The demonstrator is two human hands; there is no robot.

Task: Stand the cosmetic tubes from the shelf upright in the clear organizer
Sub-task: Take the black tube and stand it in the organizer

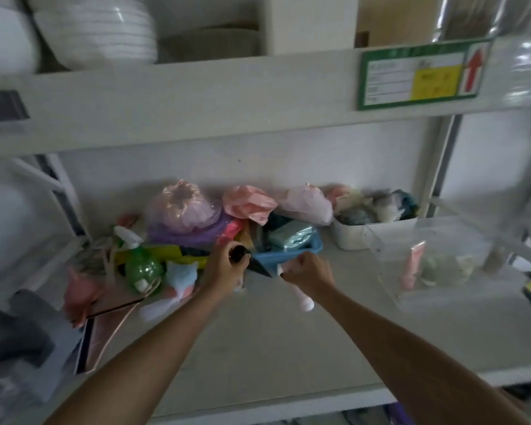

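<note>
- Far left of the shelf (pixel 288 348): a dark grey bundle (pixel 16 326), a copper-edged flat box (pixel 105 326) and pink wrapped pieces lie in a heap; none of it looks like a tube for this task.
- Next along, a green spray bottle (pixel 141 265) lies among yellow packaging, with bagged pink and purple items (pixel 181 207) piled behind; this clutter crowds the left hand's working space.
- The left hand (pixel 226 271) is clenched round a black tube (pixel 242 259), whose dark pointed end juts toward the blue basket (pixel 288 256). A pale item seems to sit under the same hand, but blur hides what it is.
- The right hand (pixel 308 273) is closed on a pink-white tube (pixel 304 299), cap end hanging down toward the shelf surface. Both tubes are lifted but not yet carried across, so I judge them to be mid-transfer.
- Right of the basket, a white tub (pixel 350 237) of soft bundles sits just beside the organizer and may narrow the approach.
- The clear organizer (pixel 436 265) stands on the shelf's right side. One pink tube (pixel 413 265) already stands upright inside, with pale greenish shapes beside it too blurred to identify.
- So at least one tube is placed, two are in hand, and whether more lie buried in the clutter cannot be told.
</note>
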